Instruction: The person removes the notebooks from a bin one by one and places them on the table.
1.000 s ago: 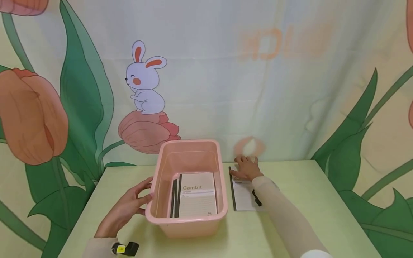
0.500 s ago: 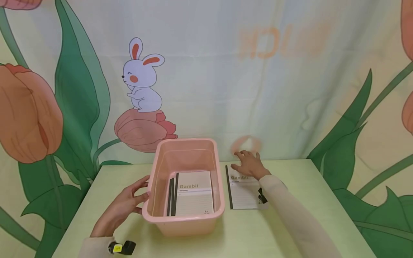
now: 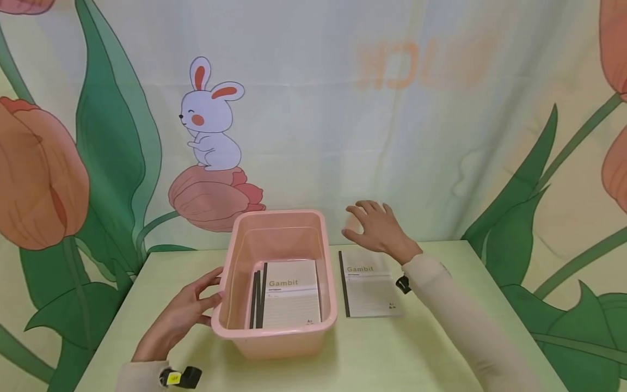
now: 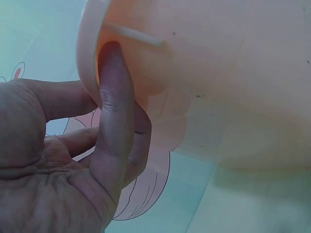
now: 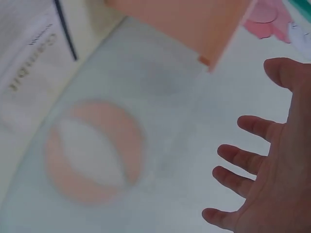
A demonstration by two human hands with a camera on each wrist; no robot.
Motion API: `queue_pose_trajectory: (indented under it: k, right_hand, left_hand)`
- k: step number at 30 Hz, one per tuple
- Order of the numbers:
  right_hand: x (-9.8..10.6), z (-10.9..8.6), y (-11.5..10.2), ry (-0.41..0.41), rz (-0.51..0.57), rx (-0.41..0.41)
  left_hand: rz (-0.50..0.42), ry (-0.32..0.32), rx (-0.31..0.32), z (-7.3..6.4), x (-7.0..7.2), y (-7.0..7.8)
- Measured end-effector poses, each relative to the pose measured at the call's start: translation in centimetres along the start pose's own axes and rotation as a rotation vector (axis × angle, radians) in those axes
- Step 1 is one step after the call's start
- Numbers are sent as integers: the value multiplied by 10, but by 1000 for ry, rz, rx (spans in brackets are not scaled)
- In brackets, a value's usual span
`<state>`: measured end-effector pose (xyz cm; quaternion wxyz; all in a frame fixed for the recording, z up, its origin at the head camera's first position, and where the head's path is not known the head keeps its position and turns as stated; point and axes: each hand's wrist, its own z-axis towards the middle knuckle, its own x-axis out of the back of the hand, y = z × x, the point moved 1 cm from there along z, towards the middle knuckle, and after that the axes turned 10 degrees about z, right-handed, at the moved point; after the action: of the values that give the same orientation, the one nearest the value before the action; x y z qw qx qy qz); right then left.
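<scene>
My left hand [image 3: 183, 313] holds the left side of a pink plastic basin [image 3: 275, 333] by its rim. In the left wrist view a finger [image 4: 112, 97] tucks under the basin's lip. Inside the basin lie several notebooks [image 3: 291, 307] with dark spines, the top one printed "Gambit". To the basin's right, another Gambit notebook [image 3: 369, 296] lies flat on the table, black spine to the left. Above its far end, my right hand [image 3: 382, 231] is raised with fingers spread and nothing in it; the right wrist view shows the same bare palm [image 5: 274, 170].
A pale green table [image 3: 421, 348] carries the basin and the loose notebook. Right behind its far edge hangs a curtain [image 3: 303, 136] printed with tulips and a white rabbit [image 3: 210, 125]. Both wrists wear a small black device.
My right hand has lifted off the loose notebook, up and away, uncovering its cover. The left hand stays at the basin's rim. The whole head view has shifted slightly.
</scene>
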<state>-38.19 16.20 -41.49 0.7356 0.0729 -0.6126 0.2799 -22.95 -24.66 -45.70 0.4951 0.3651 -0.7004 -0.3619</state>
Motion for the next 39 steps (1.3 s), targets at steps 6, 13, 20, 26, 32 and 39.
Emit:
queue_pose_trajectory:
  k: [6, 13, 20, 26, 32, 39]
  right_hand:
    - [26, 10, -42, 12, -40, 89]
    - [34, 26, -88, -3, -61, 160]
    - [19, 48, -124, -76, -46, 168]
    - [-4, 66, -146, -152, 14, 125]
    - [-26, 77, -155, -266, 51, 14]
    - [-56, 88, -154, -346, 70, -63]
  left_hand:
    - [8, -4, -5, -1, -1, -1]
    - [0, -1, 16, 0, -4, -1]
    - [21, -5, 15, -1, -5, 0]
    - [19, 7, 38, -1, -4, 2]
    - [17, 6, 43, -2, -4, 1]
    - [21, 4, 39, -2, -2, 1]
